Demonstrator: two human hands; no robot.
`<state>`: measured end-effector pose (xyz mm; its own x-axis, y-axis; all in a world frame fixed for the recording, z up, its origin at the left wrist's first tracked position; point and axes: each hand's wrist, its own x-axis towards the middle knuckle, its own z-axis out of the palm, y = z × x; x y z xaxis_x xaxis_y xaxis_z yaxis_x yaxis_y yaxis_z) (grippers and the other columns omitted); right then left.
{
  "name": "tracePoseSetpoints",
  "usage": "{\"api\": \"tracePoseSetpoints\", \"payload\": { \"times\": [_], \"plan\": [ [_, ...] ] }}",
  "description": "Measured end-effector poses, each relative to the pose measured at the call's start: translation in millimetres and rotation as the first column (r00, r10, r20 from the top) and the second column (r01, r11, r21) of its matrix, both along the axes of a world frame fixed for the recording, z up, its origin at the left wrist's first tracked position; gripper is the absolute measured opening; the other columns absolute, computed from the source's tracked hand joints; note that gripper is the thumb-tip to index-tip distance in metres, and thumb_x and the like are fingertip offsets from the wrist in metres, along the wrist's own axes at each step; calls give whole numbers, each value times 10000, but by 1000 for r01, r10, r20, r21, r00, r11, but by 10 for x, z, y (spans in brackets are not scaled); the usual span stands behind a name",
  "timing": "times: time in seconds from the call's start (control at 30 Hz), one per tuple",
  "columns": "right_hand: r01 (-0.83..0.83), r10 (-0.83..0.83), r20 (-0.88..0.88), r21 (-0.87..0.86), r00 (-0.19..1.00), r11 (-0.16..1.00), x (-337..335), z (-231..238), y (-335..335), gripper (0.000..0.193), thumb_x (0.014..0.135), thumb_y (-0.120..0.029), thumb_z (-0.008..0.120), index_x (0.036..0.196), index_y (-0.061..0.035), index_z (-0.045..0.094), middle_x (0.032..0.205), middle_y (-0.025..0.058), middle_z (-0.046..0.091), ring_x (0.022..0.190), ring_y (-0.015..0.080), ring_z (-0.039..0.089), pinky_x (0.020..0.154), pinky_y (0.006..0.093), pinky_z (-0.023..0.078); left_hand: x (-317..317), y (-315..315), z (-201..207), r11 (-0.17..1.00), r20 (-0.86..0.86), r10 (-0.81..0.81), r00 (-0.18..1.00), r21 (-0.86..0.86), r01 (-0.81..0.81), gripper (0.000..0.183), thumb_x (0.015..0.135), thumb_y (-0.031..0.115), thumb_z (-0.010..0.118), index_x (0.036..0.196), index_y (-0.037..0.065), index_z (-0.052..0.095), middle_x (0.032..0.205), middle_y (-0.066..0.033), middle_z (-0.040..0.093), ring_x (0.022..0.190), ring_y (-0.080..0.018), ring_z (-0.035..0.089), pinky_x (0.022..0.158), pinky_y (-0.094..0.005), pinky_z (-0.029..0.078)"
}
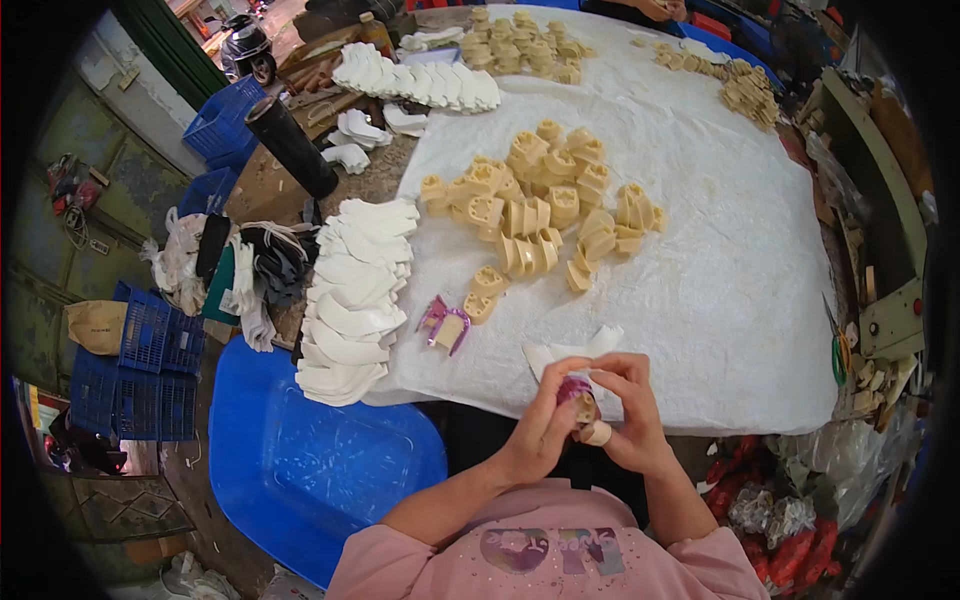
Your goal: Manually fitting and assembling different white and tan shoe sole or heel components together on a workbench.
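Close to the table's front edge, my left hand (537,432) and my right hand (637,418) are both closed around a small part in shiny purple and beige (577,392). Its full shape is partly covered by my fingers. A pale wrap (597,433) circles the tip of my right thumb. Just beyond my fingers lies a curved white plastic piece (572,348), partly hidden by them. To the left, a purple piece with open arms (457,330) rests beside two beige molded parts (484,292). Farther out sits a heap of beige molded parts (530,205).
A row of overlapping white curved pieces (355,290) lines the left side of the white cloth (730,300). Below it stands a blue tub (320,470). A black cylinder (290,147) rises at the left. More beige parts (525,45) lie far back; another person's hand (660,9) shows there.
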<state>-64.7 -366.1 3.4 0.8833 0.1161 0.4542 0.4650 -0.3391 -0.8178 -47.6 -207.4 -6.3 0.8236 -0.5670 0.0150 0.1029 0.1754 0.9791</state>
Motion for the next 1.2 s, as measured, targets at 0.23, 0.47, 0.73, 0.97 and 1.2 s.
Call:
{"api": "tracePoseSetpoints", "payload": {
  "times": [0.23,0.47,0.73,0.97,1.2],
  "plan": [
    [67,468,-615,647,635,759,262,150,108,257,893,-266,531,1027,-49,564,1003,91,539,618,117,562,414,218,453,43,-65,115,972,-44,177,983,-150,-181,655,948,455,345,1410,35,149,1113,-99,491,939,-140,517,787,-277,449],
    [-140,374,-351,541,859,829,138,-83,164,201,905,-228,525,988,-49,563,925,72,564,698,121,571,532,246,471,-22,-210,100,957,294,265,918,37,-288,671,945,520,272,1299,-50,276,1131,-130,463,984,-161,493,842,-265,403],
    [-67,160,-160,471,974,879,-22,-203,359,293,936,-182,427,1190,-52,498,1112,124,498,1008,228,491,889,322,380,4,-243,69,893,188,447,874,-41,-448,392,959,274,318,1214,-22,355,1049,-85,446,924,-120,460,819,-262,386],
    [-81,128,-82,424,988,902,15,-153,346,333,936,-181,382,1219,-31,473,1066,125,500,992,243,499,871,324,389,-36,-254,11,904,179,425,887,-38,-426,337,950,205,311,1230,22,359,1050,-73,451,907,-108,456,820,-259,383],
    [17,215,-423,480,880,877,66,64,126,347,949,-235,427,1233,-40,467,952,116,489,815,201,555,726,327,458,99,-153,12,866,-285,39,958,-469,-175,639,938,549,283,1384,99,200,976,-70,535,779,-128,524,639,-264,446]
  ]
}}
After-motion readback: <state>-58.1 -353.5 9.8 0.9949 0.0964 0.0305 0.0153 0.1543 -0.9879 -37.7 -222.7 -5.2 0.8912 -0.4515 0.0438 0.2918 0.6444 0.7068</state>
